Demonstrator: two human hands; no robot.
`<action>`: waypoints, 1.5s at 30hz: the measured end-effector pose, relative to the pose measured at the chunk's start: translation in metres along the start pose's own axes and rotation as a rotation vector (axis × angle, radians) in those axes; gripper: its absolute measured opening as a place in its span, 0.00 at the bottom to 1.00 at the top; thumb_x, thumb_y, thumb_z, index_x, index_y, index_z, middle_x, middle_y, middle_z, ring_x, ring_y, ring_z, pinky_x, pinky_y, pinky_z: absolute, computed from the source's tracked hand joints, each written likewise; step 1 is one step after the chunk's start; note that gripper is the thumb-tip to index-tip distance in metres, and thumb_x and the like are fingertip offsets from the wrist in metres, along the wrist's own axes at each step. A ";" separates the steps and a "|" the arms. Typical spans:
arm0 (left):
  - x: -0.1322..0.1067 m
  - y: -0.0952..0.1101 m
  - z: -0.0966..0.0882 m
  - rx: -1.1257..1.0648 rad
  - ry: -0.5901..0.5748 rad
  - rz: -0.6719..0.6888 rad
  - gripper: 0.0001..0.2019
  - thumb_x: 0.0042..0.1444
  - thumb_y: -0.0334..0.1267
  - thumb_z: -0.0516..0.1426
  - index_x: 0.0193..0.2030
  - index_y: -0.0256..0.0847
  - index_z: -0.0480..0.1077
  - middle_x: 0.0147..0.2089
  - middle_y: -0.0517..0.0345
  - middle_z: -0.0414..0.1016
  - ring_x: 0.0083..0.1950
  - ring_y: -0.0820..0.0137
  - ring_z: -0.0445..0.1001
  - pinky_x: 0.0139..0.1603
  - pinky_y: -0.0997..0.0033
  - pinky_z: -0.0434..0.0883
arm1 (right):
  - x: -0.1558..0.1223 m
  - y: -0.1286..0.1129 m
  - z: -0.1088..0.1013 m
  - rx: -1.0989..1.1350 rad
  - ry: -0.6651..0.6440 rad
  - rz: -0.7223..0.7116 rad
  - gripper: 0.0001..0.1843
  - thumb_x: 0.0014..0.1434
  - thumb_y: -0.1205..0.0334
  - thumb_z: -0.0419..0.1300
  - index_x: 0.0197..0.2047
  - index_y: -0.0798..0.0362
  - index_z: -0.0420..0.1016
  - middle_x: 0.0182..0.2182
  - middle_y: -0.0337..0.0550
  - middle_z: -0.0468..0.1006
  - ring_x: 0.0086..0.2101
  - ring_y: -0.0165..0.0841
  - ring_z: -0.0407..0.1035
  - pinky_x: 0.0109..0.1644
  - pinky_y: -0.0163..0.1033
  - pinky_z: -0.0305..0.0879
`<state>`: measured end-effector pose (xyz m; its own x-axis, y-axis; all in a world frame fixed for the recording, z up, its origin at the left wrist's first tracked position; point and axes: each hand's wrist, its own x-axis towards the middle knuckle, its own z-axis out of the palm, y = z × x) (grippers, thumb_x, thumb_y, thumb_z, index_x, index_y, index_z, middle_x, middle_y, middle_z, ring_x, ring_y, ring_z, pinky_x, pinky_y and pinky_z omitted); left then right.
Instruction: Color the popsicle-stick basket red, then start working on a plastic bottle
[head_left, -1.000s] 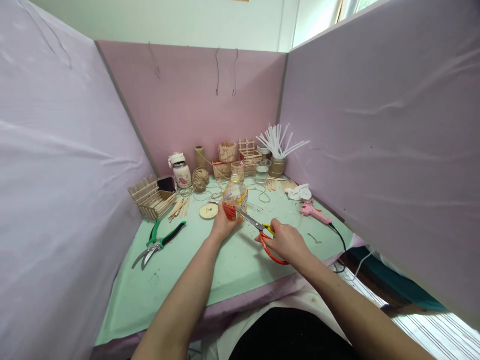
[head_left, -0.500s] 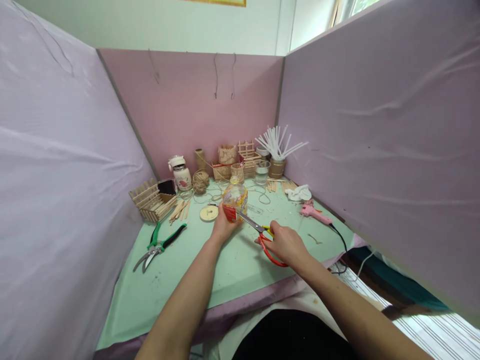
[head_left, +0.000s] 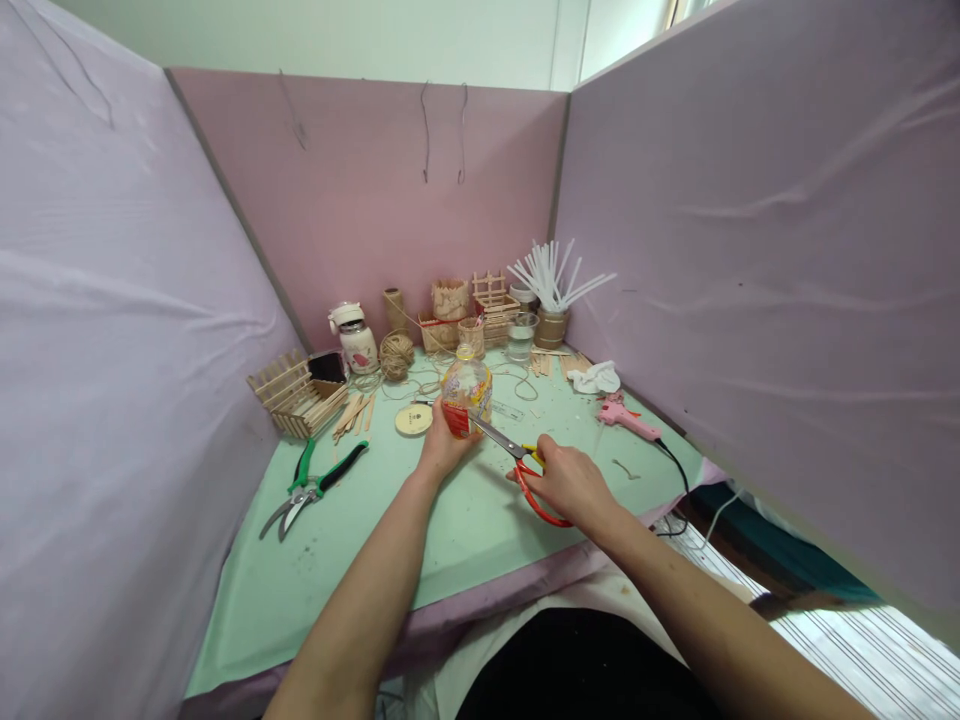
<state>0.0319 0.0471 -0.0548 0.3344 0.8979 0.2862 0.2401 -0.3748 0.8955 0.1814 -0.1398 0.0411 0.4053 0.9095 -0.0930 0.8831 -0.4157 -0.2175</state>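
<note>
My left hand (head_left: 445,446) is wrapped round the lower part of a clear plastic bottle (head_left: 469,384) with a red and yellow label, its neck pointing up and away from me. In my right hand (head_left: 571,484) is a pair of scissors (head_left: 501,437) with red and yellow handles. The blades reach the bottle's side at the label, close to my left fingers. Whether they have gone into the plastic cannot be made out. A round cream disc (head_left: 414,420) lies just left of the bottle.
Green-handled pruning shears (head_left: 309,488) lie at the left, near a stick basket (head_left: 298,398). A pink glue gun (head_left: 628,418) with a black cord is at the right. Along the back stand a twine ball (head_left: 396,356), a white jar (head_left: 354,340), a water cup (head_left: 520,338) and white sticks (head_left: 553,276).
The whole view has shifted slightly, so everything sits a little higher and further left. Both hands keep their holds, with the scissors still at the bottle.
</note>
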 end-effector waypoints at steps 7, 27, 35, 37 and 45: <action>0.000 0.001 0.001 -0.013 0.000 0.028 0.54 0.42 0.36 0.75 0.73 0.44 0.53 0.69 0.40 0.73 0.66 0.52 0.77 0.68 0.50 0.73 | -0.001 0.002 -0.002 -0.025 0.027 0.006 0.27 0.68 0.36 0.63 0.53 0.53 0.75 0.43 0.54 0.88 0.44 0.50 0.83 0.35 0.41 0.53; 0.000 0.001 0.003 0.020 -0.002 0.024 0.54 0.40 0.36 0.76 0.73 0.41 0.54 0.67 0.38 0.74 0.65 0.49 0.77 0.69 0.46 0.72 | 0.000 0.001 -0.011 -0.089 -0.011 0.019 0.24 0.70 0.38 0.61 0.50 0.52 0.76 0.42 0.55 0.87 0.44 0.48 0.82 0.35 0.40 0.56; 0.002 -0.002 0.005 -0.021 -0.010 0.067 0.54 0.39 0.36 0.75 0.73 0.42 0.55 0.67 0.41 0.74 0.67 0.50 0.76 0.71 0.47 0.70 | -0.003 -0.007 -0.026 -0.158 -0.017 0.039 0.25 0.69 0.39 0.62 0.52 0.53 0.76 0.41 0.58 0.86 0.44 0.51 0.81 0.38 0.41 0.61; 0.001 -0.002 0.005 -0.024 -0.009 0.069 0.54 0.40 0.36 0.75 0.73 0.42 0.54 0.67 0.41 0.74 0.67 0.50 0.76 0.71 0.48 0.70 | -0.004 -0.010 -0.030 -0.184 -0.011 0.044 0.26 0.69 0.39 0.62 0.53 0.54 0.76 0.41 0.59 0.86 0.44 0.51 0.81 0.39 0.42 0.62; -0.001 0.005 0.007 0.003 -0.009 0.050 0.53 0.40 0.33 0.75 0.73 0.39 0.55 0.68 0.39 0.74 0.68 0.50 0.75 0.70 0.50 0.70 | -0.002 -0.018 -0.043 -0.196 -0.043 0.045 0.29 0.67 0.36 0.64 0.54 0.55 0.78 0.42 0.60 0.86 0.44 0.52 0.80 0.39 0.42 0.62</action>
<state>0.0396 0.0425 -0.0527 0.3545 0.8758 0.3275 0.2257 -0.4201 0.8790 0.1750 -0.1345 0.0867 0.4389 0.8874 -0.1409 0.8950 -0.4457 -0.0191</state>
